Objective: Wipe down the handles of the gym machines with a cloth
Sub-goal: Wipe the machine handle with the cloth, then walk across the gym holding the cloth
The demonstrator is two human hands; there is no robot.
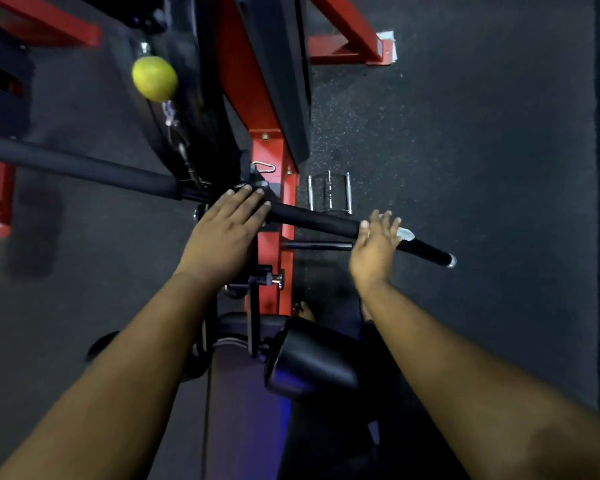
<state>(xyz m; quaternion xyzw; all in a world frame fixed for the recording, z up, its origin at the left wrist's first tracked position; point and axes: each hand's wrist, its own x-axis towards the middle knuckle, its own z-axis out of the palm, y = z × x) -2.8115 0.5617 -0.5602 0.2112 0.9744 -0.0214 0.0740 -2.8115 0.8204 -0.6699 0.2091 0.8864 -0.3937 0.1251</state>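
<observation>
Seen from above, both forearms reaching forward over a black lat pulldown bar (pixel 312 220) that slants from upper left down to lower right. Left hand (pixel 224 230) laid flat, palm down, on the bar's middle near the cable attachment, fingers straight and pressed together, tips touching the metal hub; thumb hidden. Right hand (pixel 374 249) further out along the right-hand grip, wrist bent up, fingers slightly spread and draped over the top of the bar. Pale cloth (pixel 405 233) trapped between those fingers and the grip, only a small bunched end peeking out past the fingertips. Whether the thumb wraps beneath the bar: cannot tell. Bare end of the grip, with its metal cap, projecting beyond the cloth. Behind the bar, red machine frame (pixel 274 161), yellow-green ball stop (pixel 155 78) on the cable, chrome close-grip handle (pixel 329 192) lying on the dark rubber floor (pixel 482 150). Below the hands, 1 black knee roller pad (pixel 312 362).
</observation>
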